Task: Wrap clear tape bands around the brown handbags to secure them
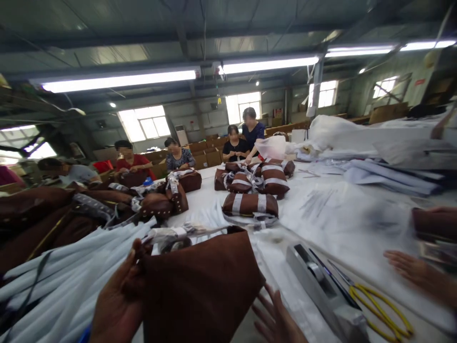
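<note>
A dark brown leather bag hangs in front of me, its broad flat side facing me. My left hand is closed on its upper left corner, thumb on top. At the bag's right edge is my right hand, fingers stretched and apart, close to the lower right corner; I cannot tell whether they touch it. Behind the bag's top edge lie its straps with clear wrapping on them. A grey tape dispenser and yellow-handled scissors lie right of my right hand.
Pale rolled strips pile up on my left, beside more brown bags. Wrapped bags stand further up the white table. Plastic sheets cover the right side. A co-worker's hand reaches in there; several people sit or stand beyond.
</note>
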